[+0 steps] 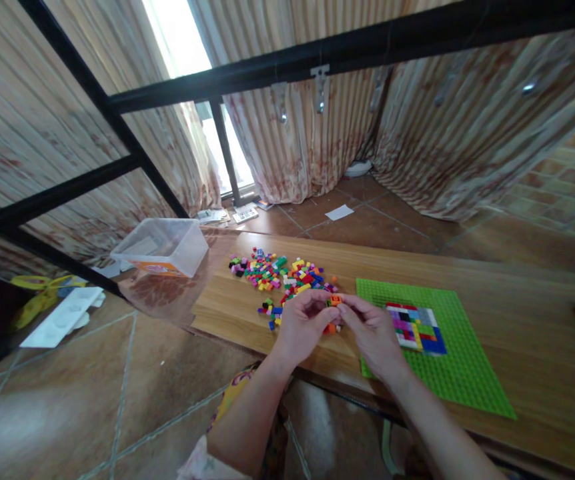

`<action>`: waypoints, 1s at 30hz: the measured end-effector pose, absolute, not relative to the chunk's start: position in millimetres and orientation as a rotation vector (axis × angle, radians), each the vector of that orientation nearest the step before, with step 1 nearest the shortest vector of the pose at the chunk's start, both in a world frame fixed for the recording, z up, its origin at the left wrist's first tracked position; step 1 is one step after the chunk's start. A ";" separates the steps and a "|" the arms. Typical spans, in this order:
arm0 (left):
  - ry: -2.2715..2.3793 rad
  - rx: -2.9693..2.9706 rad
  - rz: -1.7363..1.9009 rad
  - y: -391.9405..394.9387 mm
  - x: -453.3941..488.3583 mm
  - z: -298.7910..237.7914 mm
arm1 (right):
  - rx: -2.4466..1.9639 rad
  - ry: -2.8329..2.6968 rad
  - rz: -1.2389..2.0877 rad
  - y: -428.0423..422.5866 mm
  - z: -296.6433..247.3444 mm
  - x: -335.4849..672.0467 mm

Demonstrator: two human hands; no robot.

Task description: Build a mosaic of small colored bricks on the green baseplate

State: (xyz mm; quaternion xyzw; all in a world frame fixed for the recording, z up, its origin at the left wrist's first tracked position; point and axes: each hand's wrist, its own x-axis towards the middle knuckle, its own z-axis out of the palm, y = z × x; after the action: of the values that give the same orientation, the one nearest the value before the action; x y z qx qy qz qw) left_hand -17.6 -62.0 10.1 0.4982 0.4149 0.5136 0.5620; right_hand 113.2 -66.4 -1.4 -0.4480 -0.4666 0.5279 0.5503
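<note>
Between the fingertips of both hands is an orange toy brick [336,301], held above the table. My left hand [303,325] pinches it from the left, and my right hand [371,328] grips it from the right. Something green shows at the brick's left side, too small to make out. Behind and left of the hands lies a loose pile of small coloured bricks [267,270], partly hidden by my left hand. To the right, a green baseplate [467,360] carries a flat patch of multicoloured bricks [417,328]; my right hand covers part of the plate's left side.
The wooden table [532,320] runs left to right. A clear plastic bin [187,247] with an orange label stands beyond its left end. Black metal bars [267,77] cross in front of striped curtains [287,147]. White trays [62,319] and papers lie on the tiled floor [92,373].
</note>
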 end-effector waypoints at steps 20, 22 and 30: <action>1.215 2.011 1.263 -64.5 -20.8 13.1 | -1.075 -1.155 1.229 -61.2 -8.0 119.7; 1.197 1.937 1.254 -64.4 -21.7 11.3 | -1.048 -1.106 1.285 -61.6 -6.1 119.8; 1.117 1.546 1.197 -63.3 -22.7 4.6 | -0.839 -0.728 1.595 -64.8 6.9 114.7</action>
State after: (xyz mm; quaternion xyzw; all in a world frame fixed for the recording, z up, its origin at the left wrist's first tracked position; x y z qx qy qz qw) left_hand -22.7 -63.3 4.6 0.6197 0.4476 0.4800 0.4304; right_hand 114.7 -64.8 6.9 -0.3565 -0.3095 0.6779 0.5636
